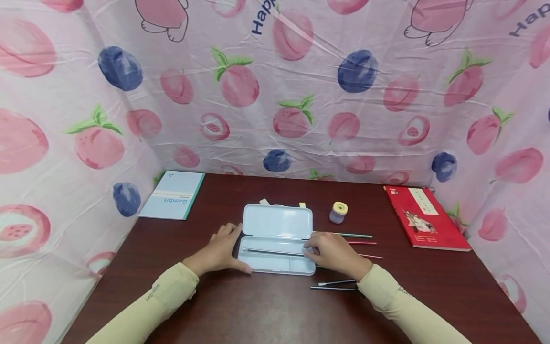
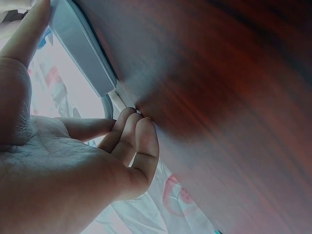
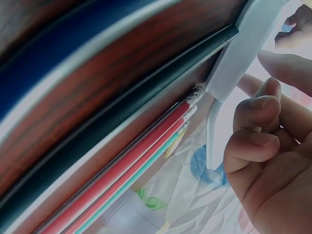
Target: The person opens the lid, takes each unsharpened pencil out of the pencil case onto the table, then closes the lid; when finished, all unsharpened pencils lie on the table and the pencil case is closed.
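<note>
A pale blue pencil case [image 1: 266,263] lies with its lid swung back on the table. Inside, a dark pencil [image 1: 272,252] stretches lengthwise, its silver end to the left. My right hand [image 1: 337,251] pinches this pencil's right end above the case's right side; in the right wrist view its other fingers are curled and the pencil is hidden. My left hand [image 1: 221,252] rests at the left end of the case, thumb along the front corner and fingers toward the hinge. Its palm faces the case [image 2: 80,46] in the left wrist view.
Right of the case lie red pencils [image 3: 146,165], a green pencil [image 1: 354,235] and two dark pencils [image 1: 333,288]. Behind stand a yellow-topped small jar [image 1: 338,212] and a white block [image 1: 264,202]. A notebook [image 1: 172,196] is at back left, a red book [image 1: 425,220] at back right.
</note>
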{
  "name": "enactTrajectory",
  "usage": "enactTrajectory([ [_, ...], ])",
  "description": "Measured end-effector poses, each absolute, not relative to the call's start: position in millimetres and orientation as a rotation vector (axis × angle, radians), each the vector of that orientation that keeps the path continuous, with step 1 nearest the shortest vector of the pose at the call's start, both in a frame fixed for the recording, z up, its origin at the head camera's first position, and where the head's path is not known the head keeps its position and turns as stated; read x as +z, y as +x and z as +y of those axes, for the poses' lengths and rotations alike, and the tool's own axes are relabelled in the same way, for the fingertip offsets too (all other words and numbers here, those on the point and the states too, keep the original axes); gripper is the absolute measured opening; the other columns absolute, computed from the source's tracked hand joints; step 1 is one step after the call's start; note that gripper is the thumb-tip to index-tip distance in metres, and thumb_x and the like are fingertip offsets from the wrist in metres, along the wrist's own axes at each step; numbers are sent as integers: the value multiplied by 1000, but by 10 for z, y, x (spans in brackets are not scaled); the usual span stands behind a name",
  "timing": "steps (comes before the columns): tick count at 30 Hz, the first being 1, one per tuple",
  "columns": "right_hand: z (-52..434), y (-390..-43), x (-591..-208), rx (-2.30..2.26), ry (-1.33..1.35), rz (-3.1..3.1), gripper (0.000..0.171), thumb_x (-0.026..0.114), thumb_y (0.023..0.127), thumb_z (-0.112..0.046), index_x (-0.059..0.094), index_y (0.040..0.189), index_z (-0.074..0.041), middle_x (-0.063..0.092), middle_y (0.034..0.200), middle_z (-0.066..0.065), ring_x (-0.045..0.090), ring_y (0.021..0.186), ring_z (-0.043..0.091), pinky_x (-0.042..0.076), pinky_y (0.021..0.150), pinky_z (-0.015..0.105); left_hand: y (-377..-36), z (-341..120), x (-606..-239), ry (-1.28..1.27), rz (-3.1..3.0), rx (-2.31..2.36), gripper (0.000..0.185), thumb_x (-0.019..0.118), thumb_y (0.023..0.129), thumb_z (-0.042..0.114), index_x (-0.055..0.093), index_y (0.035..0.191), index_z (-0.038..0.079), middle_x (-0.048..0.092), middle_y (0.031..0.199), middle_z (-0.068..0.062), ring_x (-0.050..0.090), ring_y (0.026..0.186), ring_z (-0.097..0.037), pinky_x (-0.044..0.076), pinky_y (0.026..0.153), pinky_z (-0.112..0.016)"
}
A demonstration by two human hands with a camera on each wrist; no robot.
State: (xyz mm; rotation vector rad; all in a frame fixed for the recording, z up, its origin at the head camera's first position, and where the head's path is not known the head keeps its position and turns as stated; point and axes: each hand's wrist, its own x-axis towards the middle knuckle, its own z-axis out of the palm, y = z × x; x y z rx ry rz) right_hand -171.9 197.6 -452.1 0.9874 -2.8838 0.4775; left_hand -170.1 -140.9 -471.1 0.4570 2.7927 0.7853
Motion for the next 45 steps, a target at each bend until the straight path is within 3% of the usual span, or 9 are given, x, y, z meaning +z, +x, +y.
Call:
enactTrajectory([
  [18, 2003, -1694, -4504, 447, 1082, -2903, 10, 88, 87, -12, 86, 97, -13, 76, 86, -4, 56, 70, -1, 51, 65, 22, -1702, -1412, -4704, 458, 2801, 775, 139, 100, 63, 59, 29, 166, -2, 46, 153, -20, 43, 136, -32, 41, 112, -54],
  [30, 1989, -1751, -4491, 515, 1010, -2984, 10, 89, 86, -13, 81, 92, -13, 53, 69, -9, 43, 62, 1, 42, 59, 21, -1699, -1417, -4710, 474, 2795, 794, 138, 100, 64, 58, 29, 166, -2, 47, 152, -19, 44, 133, -30, 40, 111, -54],
  [45, 1980, -1782, -4461, 624, 1008, -3028, 10, 87, 86, -10, 78, 88, -15, 61, 74, -8, 49, 65, 1, 47, 61, 21, -1686, -1413, -4697, 465, 2787, 802, 138, 100, 64, 57, 29, 166, -2, 47, 151, -19, 43, 132, -30, 40, 111, -53],
])
